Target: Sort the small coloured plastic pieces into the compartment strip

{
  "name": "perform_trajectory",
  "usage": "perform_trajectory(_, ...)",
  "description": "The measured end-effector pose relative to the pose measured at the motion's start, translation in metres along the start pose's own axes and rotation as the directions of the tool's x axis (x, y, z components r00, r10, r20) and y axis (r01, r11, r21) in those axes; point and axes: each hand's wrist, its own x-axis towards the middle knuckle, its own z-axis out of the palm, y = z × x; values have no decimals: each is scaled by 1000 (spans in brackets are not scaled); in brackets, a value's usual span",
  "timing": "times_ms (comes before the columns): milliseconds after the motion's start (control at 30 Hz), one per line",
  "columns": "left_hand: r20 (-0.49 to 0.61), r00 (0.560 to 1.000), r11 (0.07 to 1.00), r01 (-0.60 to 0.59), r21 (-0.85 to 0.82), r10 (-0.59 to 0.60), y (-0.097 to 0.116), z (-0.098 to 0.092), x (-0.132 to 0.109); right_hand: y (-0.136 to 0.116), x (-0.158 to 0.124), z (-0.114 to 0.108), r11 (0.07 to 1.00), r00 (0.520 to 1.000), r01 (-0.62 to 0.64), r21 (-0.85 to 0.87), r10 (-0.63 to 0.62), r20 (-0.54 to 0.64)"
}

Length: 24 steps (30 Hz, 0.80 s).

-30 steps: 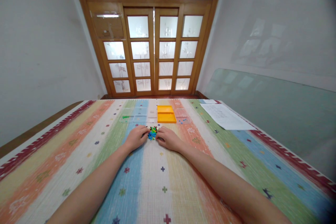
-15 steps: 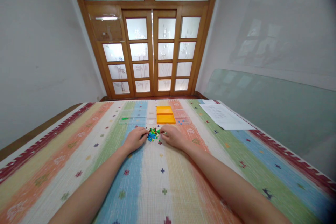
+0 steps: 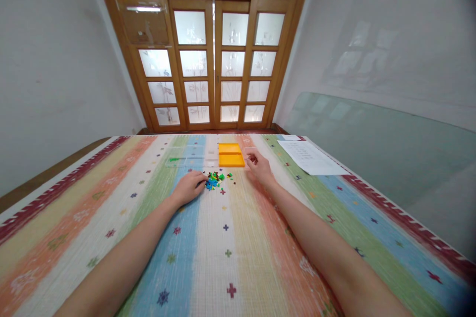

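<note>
A pile of small blue, green, yellow and brown plastic pieces (image 3: 212,182) lies on the patterned tablecloth. At its left edge rests my left hand (image 3: 189,186), fingers curled together against the pieces; whatever they may hold is hidden. My right hand (image 3: 259,165) is over the clear box to the right of an open orange-yellow box (image 3: 231,159), with thumb and fingertips pinched. Anything inside that pinch is too small to make out. A few loose bits (image 3: 229,176) sit just right of the pile.
A clear divided box (image 3: 178,162) with green pieces in one compartment stands left of the orange-yellow box. Printed paper sheets (image 3: 311,157) lie at the right back. Beyond the table are wooden doors (image 3: 213,59) with frosted panes.
My right hand has left the pile and moved right and away from me to the clear box. My left hand stays at the pile. The view has tilted slightly downward.
</note>
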Motion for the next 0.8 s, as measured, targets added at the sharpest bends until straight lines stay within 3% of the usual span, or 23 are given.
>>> perform_trajectory(300,36,999,993,-45,114,41,3,-1,-1,25,0,-3,996,996,-66,-64,62,-64)
perform_trajectory(600,35,998,988,-47,147,42,-1,3,0,45,-2,-10,945,986,-157,-287,135,-93)
perform_trajectory(800,31,999,982,-22,190,16,-2,3,1,42,-3,-10,918,996,-88,-388,78,-41)
